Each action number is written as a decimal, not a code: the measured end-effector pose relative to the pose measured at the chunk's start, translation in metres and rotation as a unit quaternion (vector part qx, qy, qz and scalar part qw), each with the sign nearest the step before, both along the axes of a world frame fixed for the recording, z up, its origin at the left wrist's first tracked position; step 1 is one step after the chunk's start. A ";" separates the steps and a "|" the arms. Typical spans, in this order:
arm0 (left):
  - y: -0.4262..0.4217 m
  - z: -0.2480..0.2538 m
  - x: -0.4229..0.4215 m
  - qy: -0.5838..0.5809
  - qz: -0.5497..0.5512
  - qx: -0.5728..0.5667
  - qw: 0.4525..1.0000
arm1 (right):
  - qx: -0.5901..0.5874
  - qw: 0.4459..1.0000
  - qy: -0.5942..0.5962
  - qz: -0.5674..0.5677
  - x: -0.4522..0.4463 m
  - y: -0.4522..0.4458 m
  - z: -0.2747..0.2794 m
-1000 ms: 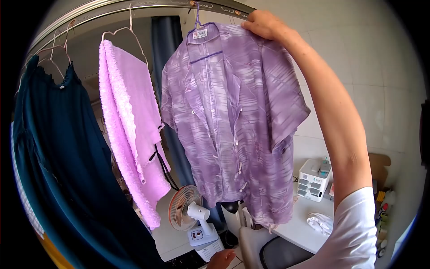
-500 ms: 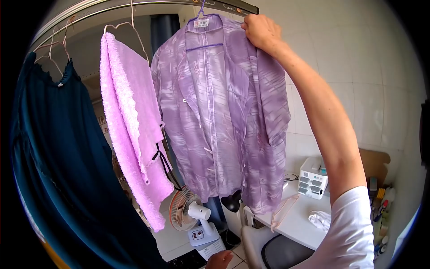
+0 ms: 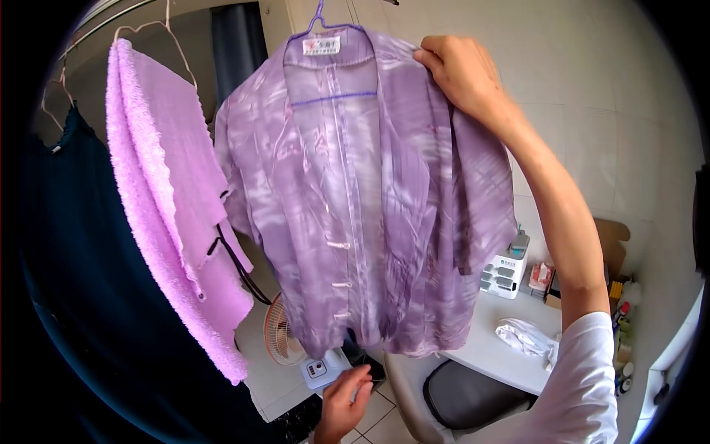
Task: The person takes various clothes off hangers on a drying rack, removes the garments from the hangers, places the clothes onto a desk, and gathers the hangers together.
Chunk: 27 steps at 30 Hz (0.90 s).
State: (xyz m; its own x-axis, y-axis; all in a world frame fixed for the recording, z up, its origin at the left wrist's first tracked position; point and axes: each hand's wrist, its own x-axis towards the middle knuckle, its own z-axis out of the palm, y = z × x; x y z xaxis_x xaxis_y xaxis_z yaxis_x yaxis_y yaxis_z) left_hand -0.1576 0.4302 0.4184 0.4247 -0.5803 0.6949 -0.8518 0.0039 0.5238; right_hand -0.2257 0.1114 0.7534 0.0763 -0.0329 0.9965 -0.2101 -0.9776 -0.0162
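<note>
Head view: white sleeve [image 3: 584, 377] at lower right, right arm raised from it. Left hand [image 3: 344, 403] low at center, fingers loosely curled, nothing visible in them, just below the shirt hem, apart from it. Right hand [image 3: 466, 78] up at the shirt's shoulder, fingers pinched closed on the fabric. Purple shirt [image 3: 414, 185] hangs upright, front open, on a purple hanger [image 3: 318, 16] whose hook reaches the top edge; label inside collar. Pink towel [image 3: 181, 126] hangs beside it on the left, dark garment [image 3: 81, 222] further left, mostly in shadow. Behind and below: chair [image 3: 477, 392] by a white table [image 3: 473, 325], fan [image 3: 281, 333] partly hidden by the shirt. On table: crumpled white cloth [image 3: 521, 337], white drawer box [image 3: 503, 274] behind it. Tiled wall [image 3: 577, 140] farthest back.
</note>
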 end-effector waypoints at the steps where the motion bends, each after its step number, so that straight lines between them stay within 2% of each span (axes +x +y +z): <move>1: -0.004 0.052 0.001 -0.014 -0.018 -0.021 1.000 | 0.020 1.000 0.019 0.016 -0.003 0.005 0.006; 3: -0.023 0.143 0.005 -0.053 -0.040 -0.069 0.995 | 0.040 0.998 0.046 0.012 -0.001 0.011 0.016; 6: -0.071 0.243 0.039 -0.071 -0.033 -0.121 0.990 | 0.098 0.987 0.118 0.048 0.037 0.010 0.013; 7: -0.085 0.261 0.047 -0.057 -0.015 -0.121 0.991 | 0.091 0.986 0.131 0.045 0.046 0.011 -0.002; 8: -0.098 0.269 0.063 -0.007 -0.022 -0.185 0.982 | 0.096 0.982 0.148 0.059 0.056 0.021 -0.015; 11: -0.144 0.319 0.125 0.083 -0.001 -0.204 0.975 | 0.100 0.974 0.190 0.075 0.099 0.025 -0.032; 13: -0.142 0.308 0.161 0.204 -0.032 -0.231 0.951 | 0.089 0.966 0.229 0.077 0.113 0.041 -0.057; 14: -0.143 0.304 0.170 0.247 -0.049 -0.242 0.937 | 0.077 0.972 0.209 0.074 0.118 0.042 -0.072; 16: -0.131 0.270 0.174 0.236 -0.023 -0.233 0.943 | 0.104 0.966 0.210 0.114 0.110 0.051 -0.107; 18: -0.122 0.240 0.181 0.239 0.035 -0.230 0.943 | 0.123 0.959 0.204 0.153 0.117 0.060 -0.140; 19: -0.061 0.200 0.137 0.220 0.071 -0.273 0.934 | 0.094 0.958 0.194 0.187 0.081 0.116 -0.177; 20: -0.053 0.170 0.136 0.210 0.145 -0.284 0.924 | 0.089 0.954 0.199 0.207 0.084 0.125 -0.199; 21: -0.055 0.157 0.132 0.188 0.220 -0.282 0.915 | 0.093 0.951 0.211 0.204 0.085 0.126 -0.208; 22: -0.049 0.143 0.122 0.192 0.239 -0.246 0.919 | 0.093 0.946 0.211 0.228 0.081 0.130 -0.215; 23: -0.057 0.132 0.115 0.131 0.305 -0.249 0.910 | 0.097 0.940 0.207 0.251 0.080 0.133 -0.220; 25: -0.042 0.104 0.122 0.125 0.290 -0.288 0.904 | 0.108 0.936 0.217 0.256 0.080 0.138 -0.234; 27: -0.026 0.085 0.128 0.184 0.198 -0.320 0.908 | 0.115 0.932 0.224 0.261 0.080 0.143 -0.248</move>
